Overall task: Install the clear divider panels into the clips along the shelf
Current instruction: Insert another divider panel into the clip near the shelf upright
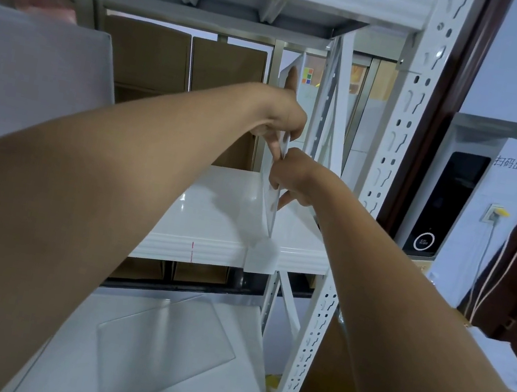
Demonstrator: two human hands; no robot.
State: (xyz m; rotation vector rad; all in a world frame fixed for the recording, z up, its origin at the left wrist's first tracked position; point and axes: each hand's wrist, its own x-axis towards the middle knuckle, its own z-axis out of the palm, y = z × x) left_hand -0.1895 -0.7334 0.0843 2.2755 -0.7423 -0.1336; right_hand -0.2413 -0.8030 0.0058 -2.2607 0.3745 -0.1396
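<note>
- White metal rack fills the frame; glossy white shelf (223,213) at centre, slotted upright post (401,124) at right, brown cardboard boxes (184,61) behind the shelf.
- Right edge of frame: dark door frame, a black scanner device (446,201) and a wall socket with a yellow plug (497,212).
- Clear divider panel (275,178) stands upright on the shelf at centre right, seen nearly edge-on, its lower front corner at the white clip (260,258) on the shelf's front lip.
- Left hand (282,113) is closed on the panel's front edge higher up, one finger stretched up along the panel.
- Right hand (291,175) grips the same edge just below, fingers pinched around it; the two hands nearly touch.
- Panel: thin, transparent, faintly frosted at the edge; boxes show through it.
- A second clear panel (165,342) lies flat on the lower shelf, bottom centre.
- Another upright translucent panel (35,80) stands at upper left.
</note>
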